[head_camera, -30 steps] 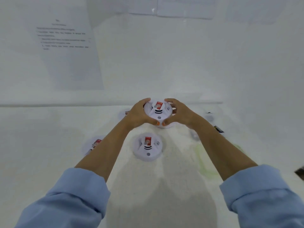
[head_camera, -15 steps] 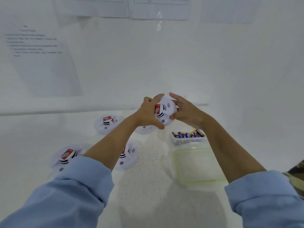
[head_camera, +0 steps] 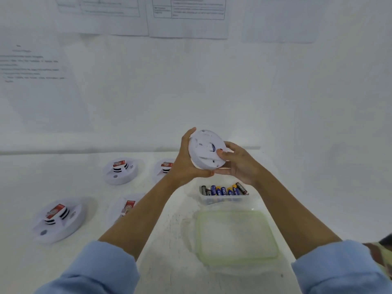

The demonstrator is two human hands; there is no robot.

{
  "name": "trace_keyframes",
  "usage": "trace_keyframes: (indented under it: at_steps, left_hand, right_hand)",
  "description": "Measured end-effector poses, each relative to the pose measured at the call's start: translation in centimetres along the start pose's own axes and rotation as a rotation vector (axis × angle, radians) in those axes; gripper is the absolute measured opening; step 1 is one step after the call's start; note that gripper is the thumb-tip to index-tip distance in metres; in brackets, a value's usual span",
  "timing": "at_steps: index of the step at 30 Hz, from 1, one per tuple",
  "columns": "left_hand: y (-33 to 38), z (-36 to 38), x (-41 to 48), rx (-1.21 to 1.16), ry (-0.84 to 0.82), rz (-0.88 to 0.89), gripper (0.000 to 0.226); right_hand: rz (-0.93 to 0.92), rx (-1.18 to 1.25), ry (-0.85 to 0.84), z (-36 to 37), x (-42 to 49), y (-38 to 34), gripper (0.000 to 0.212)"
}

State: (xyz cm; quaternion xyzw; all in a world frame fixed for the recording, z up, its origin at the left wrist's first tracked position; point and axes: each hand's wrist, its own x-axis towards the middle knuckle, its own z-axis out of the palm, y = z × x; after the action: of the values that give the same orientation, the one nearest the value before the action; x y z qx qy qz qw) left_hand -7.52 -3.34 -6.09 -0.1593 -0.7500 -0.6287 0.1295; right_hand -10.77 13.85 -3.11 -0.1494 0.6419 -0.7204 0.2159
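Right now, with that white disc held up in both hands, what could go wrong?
The smoke detector is held in mid-air by the left hand and right hand; a slip might drop it onto the open battery tub below. The left forearm crosses over a table detector and could nudge it.

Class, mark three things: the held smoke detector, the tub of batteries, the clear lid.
smoke detector [head_camera: 204, 150], head view, middle of its white back face.
tub of batteries [head_camera: 222, 200], head view, its clear front wall.
clear lid [head_camera: 235, 236], head view, its flat centre.
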Motion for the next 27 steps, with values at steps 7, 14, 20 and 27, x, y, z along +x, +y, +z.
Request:
trace_keyframes:
  at_steps: [7, 14, 20, 27]
  left_hand:
    - [-0.8, 1.0, -0.8, 0.065, 0.055, -0.014, 0.109]
    - [-1.2, 1.3, -0.5, 0.096, 0.05, -0.031, 0.108]
    - [-0.8, 1.2, -0.1, 0.085, -0.002, -0.02, 0.1]
    - [-0.7, 1.5, 0.1, 0.068, -0.062, -0.016, 0.094]
  right_hand:
    - [-0.038, -0.172, 0.026, -0.8, -0.3, 0.4, 0.043]
    - [-0.014, -0.204, 0.027, -1.2, -0.6, 1.0, 0.045]
    - [-0.423, -0.825, 0.137, -1.3, -0.9, -0.4, 0.07]
    - [-0.464, -1.324, -0.003, -0.4, -0.4, -2.1, 0.069]
